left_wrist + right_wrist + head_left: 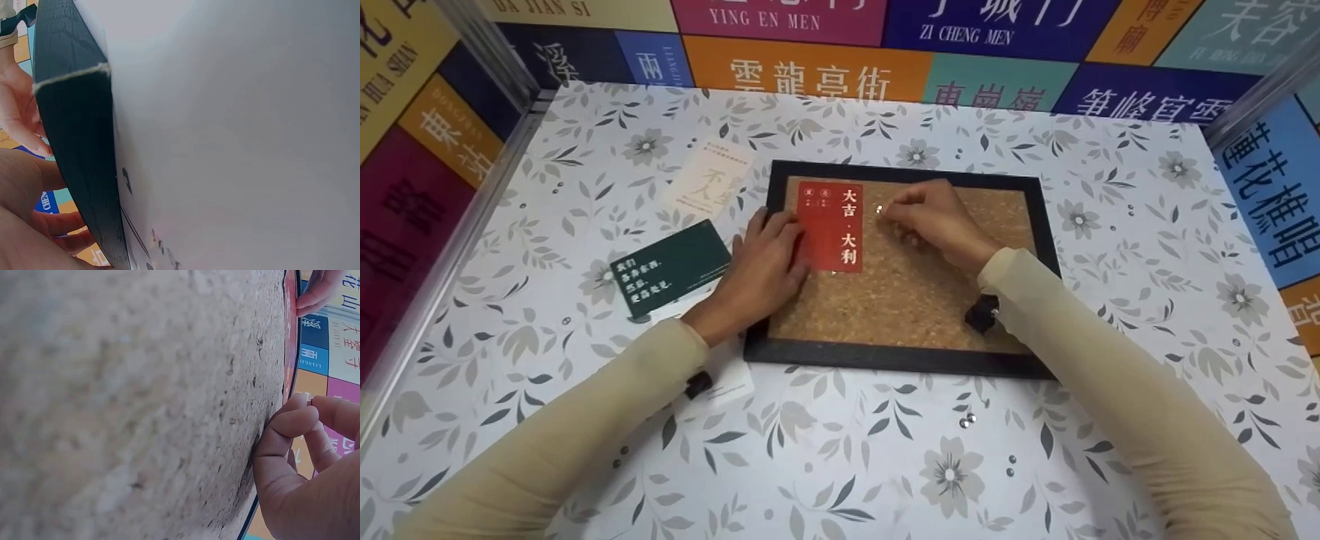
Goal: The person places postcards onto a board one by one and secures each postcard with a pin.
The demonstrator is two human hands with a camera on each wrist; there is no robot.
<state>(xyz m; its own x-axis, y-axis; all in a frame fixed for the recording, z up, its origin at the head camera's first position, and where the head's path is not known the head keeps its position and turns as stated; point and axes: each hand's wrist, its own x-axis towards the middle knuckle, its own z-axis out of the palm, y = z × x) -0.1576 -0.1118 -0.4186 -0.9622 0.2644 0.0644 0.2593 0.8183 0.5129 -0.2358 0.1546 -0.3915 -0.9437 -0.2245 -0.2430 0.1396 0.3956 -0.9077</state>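
A red card (830, 225) with white lettering lies on the left part of a black-framed cork board (915, 300). My left hand (765, 262) rests over the board's left frame, its fingers at the card's left edge. Beside the card's upper right, over the cork, my right hand (934, 221) pinches a small shiny thumbtack (879, 210) between thumb and forefinger. Only a sliver of that thumbtack (310, 403) shows between the fingertips in the right wrist view. The left wrist view has the frame's dark side (79, 146) with left fingers (62, 222) beside it.
A dark green card (671, 266) and a cream card (709, 176) lie left of the board, with a white card (727, 379) partly under the left forearm. Small shiny tacks (967, 421) sit in front of the board. Panels with lettering (810, 71) stand behind the table.
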